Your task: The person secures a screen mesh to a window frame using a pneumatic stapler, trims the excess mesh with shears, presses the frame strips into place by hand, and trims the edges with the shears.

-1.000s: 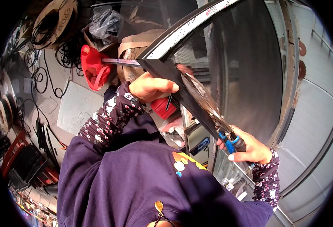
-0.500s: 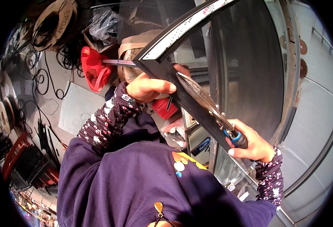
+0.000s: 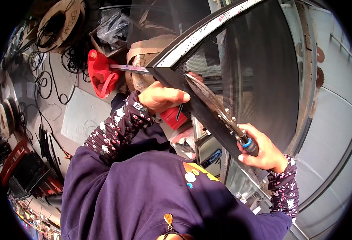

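A black-framed mesh screen (image 3: 264, 72) slants across the view, its upper edge partly covered by white printed film (image 3: 200, 39). My left hand (image 3: 163, 97) grips the lower frame bar (image 3: 202, 114) near its corner, thumb on top and fingers hidden beneath. My right hand (image 3: 262, 150) is closed round the dark, blue-ringed handles of metal shears (image 3: 212, 100). The long blades lie along the inner side of the bar, over the mesh, their tips near my left thumb. Whether the blades touch the mesh cannot be made out.
A red bag (image 3: 102, 74) hangs at the left by a metal bar (image 3: 130, 69). Beyond it are a cardboard spool (image 3: 60, 24) with black cord and a clear plastic bag (image 3: 112, 28). A grey board (image 3: 84, 116) lies on the floor. White panels (image 3: 332, 132) stand at the right.
The handles in my right hand have come together and the shears' blades have closed. The shears have shifted slightly toward the upper left along the bar. My left hand keeps its hold.
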Action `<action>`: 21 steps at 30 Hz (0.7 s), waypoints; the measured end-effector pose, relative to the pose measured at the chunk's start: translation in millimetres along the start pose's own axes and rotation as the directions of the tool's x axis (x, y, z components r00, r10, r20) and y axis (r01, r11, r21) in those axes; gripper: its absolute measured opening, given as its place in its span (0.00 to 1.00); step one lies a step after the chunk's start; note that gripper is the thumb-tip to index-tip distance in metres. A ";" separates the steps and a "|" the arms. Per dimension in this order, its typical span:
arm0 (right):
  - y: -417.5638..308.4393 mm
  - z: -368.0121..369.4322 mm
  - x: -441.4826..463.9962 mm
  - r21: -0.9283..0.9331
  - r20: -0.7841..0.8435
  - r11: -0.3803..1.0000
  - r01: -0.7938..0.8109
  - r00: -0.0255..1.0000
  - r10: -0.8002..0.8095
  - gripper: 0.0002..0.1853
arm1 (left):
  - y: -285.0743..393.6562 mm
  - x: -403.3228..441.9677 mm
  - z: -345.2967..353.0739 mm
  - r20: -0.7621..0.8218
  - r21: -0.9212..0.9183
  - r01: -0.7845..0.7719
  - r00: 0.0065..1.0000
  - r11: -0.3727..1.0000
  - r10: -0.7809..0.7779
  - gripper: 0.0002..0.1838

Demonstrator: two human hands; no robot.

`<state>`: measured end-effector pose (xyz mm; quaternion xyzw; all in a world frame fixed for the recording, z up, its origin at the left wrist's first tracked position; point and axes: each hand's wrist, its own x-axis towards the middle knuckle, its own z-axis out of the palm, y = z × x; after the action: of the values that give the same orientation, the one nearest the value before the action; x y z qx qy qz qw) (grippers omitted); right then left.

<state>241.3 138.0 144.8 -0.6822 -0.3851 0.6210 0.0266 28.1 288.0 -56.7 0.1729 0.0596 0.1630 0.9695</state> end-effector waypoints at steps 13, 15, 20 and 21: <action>-12.8 1.9 8.1 0.028 -0.016 1.000 -0.003 1.000 0.003 0.39 | -6.2 1.1 0.0 -0.044 -0.003 0.013 0.999 1.000 -0.013 0.26; -11.0 2.4 7.2 0.007 -0.038 1.000 0.008 0.999 -0.008 0.39 | -5.3 1.6 -0.1 -0.046 -0.008 0.044 0.998 0.999 -0.044 0.27; -23.3 4.4 9.8 0.060 -0.027 0.997 -0.047 0.998 0.049 0.40 | -6.4 2.0 -1.7 -0.041 0.016 0.038 0.998 0.999 -0.038 0.28; -29.2 2.5 12.3 0.076 0.006 0.994 -0.075 0.997 0.075 0.40 | -5.2 1.5 -0.9 -0.049 0.026 0.031 0.998 0.999 -0.029 0.28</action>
<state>223.9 164.2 149.1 -0.6935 -0.3352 0.6370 0.0287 30.8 284.2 -59.5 0.1810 0.0879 0.1517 0.9677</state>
